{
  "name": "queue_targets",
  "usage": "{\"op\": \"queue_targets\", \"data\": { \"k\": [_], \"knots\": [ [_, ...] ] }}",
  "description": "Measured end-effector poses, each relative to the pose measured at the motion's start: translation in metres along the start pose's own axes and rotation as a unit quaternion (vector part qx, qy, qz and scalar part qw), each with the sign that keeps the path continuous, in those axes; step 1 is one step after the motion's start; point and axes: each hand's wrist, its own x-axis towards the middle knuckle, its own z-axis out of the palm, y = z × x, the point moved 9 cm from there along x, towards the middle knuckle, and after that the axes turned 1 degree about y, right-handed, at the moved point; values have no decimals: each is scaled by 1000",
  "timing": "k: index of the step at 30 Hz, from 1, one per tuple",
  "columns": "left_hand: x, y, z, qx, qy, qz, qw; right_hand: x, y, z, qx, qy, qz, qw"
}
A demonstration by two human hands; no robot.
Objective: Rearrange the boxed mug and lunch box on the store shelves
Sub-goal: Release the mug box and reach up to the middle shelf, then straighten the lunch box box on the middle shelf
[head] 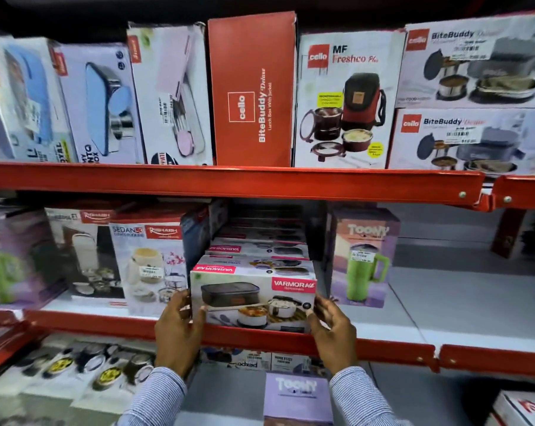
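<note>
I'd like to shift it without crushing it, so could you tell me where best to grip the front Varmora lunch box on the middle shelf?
Grip the Varmora lunch box by its two short end faces, coming from the front, as the left hand and right hand do now. It is wide and low, the Sedan box and Toony mug box stand to either side, and identical boxes sit behind it.

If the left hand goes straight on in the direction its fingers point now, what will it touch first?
The left hand holds the left side of the Varmora lunch box, fingers pointing up and into the shelf. Going straight on, it would probably meet the Rishabh Sedan box standing just left of it first, though depth is unclear.
</note>
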Motion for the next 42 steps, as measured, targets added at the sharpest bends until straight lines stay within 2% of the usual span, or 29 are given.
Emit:
{"op": "queue_targets", "data": {
  "k": [7, 14, 16, 19, 21, 23, 26, 28, 30, 33, 36, 42],
  "knots": [
    [3, -6, 5, 21, -9, -12, 1000, 2, 3, 2, -13, -3, -2, 1000],
    [-3, -8, -2, 18, -2, -29, 999, -8, -1, -8, 33, -36, -6, 999],
    [-11, -11, -8, -8, 4, -24, 1000, -16, 3, -29, 59, -11, -12, 998],
    [-48, -39, -7, -59, 18, -37, 997, -43, 30, -83, 83, 87, -19, 993],
    [-89, -67, 18, -44, -38, -73, 996, -67, 66, -112, 42, 139, 10, 989],
    [-135, -96, 67, -32, -167, -141, 975, -87, 113, -114, -43, 107, 81, 990],
    [-193, -121, 131, -44, -332, -253, 908, -119, 177, -74, -89, -79, 197, 973],
    [-208, -122, 158, -61, -377, -280, 881, -138, 198, -46, -100, -171, 230, 953],
    [-209, -118, 175, -51, -381, -252, 888, -144, 205, -28, -70, -196, 248, 946],
    [-203, -110, 176, -40, -347, -225, 910, -141, 201, -23, -23, -157, 247, 956],
    [-198, -97, 156, -43, -302, -173, 936, -143, 180, -40, 4, -130, 210, 969],
    [-194, -35, 102, -65, -264, -75, 959, -150, 106, -75, 32, -107, 112, 987]
  ]
}}
